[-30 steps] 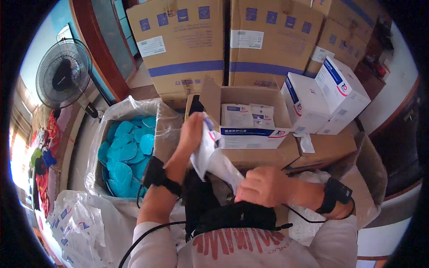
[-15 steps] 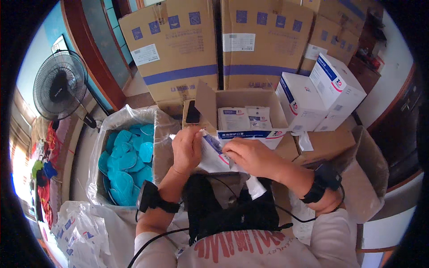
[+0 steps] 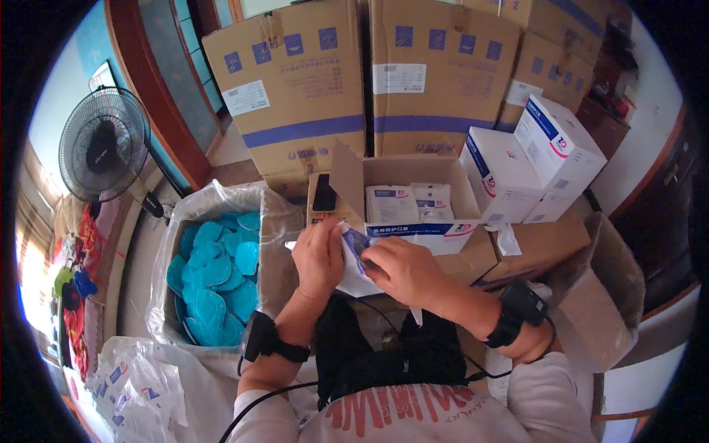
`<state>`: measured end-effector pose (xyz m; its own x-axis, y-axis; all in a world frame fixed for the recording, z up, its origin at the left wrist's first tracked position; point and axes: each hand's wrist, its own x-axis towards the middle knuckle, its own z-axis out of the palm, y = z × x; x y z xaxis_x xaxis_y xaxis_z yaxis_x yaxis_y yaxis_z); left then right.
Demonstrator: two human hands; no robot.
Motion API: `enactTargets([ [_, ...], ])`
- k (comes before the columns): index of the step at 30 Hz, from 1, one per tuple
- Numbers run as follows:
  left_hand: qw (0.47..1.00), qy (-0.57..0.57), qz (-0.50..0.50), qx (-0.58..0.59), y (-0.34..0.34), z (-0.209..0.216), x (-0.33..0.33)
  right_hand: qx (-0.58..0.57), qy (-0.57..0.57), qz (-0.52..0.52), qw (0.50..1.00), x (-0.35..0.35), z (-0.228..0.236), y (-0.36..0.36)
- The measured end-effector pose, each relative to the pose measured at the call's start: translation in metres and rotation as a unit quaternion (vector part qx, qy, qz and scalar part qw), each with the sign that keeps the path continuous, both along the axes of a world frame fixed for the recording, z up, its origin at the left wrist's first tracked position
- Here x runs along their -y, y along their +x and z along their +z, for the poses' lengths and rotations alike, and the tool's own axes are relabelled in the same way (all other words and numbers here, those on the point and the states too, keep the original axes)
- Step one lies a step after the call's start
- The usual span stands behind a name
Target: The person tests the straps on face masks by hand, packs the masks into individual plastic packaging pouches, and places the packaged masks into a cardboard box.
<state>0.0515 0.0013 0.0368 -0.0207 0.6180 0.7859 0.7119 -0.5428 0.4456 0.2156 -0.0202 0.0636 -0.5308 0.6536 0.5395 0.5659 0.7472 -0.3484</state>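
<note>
In front of my lap, my left hand (image 3: 319, 255) pinches a white pouch with blue print (image 3: 355, 244) near its upper end. My right hand (image 3: 406, 272) has its fingers closed on the other side of the same pouch. What lies inside the pouch is hidden. Just beyond my hands stands an open white and blue box (image 3: 422, 238), its flap raised on the left, with flat white packets (image 3: 391, 204) in it. Left of my left hand, turquoise cup-shaped face masks (image 3: 216, 275) fill a plastic-lined carton (image 3: 279, 244).
A black phone (image 3: 323, 193) lies left of the open box. White boxes (image 3: 502, 173) are stacked on the right, near an open brown carton (image 3: 591, 303). Large cartons (image 3: 295, 96) wall off the back. A fan (image 3: 103, 144) and a clear bag (image 3: 140, 384) are on the left.
My hands have drawn closer together on the pouch, and the pouch now sits more upright. The white piece hanging below my right hand shows less. The whole view has shifted slightly.
</note>
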Motion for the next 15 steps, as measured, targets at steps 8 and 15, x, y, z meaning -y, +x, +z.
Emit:
enactTargets([
  [8, 1.0, -0.003, -0.018, 0.004, -0.001, -0.004, 0.004, -0.074, -0.14, -0.019, 0.987, -0.012, -0.008, -0.007],
  [15, 0.992, 0.001, -0.005, 0.128, -0.008, -0.01, 0.004, -0.528, -0.265, 0.019, 0.807, -0.037, 0.0, 0.011],
])
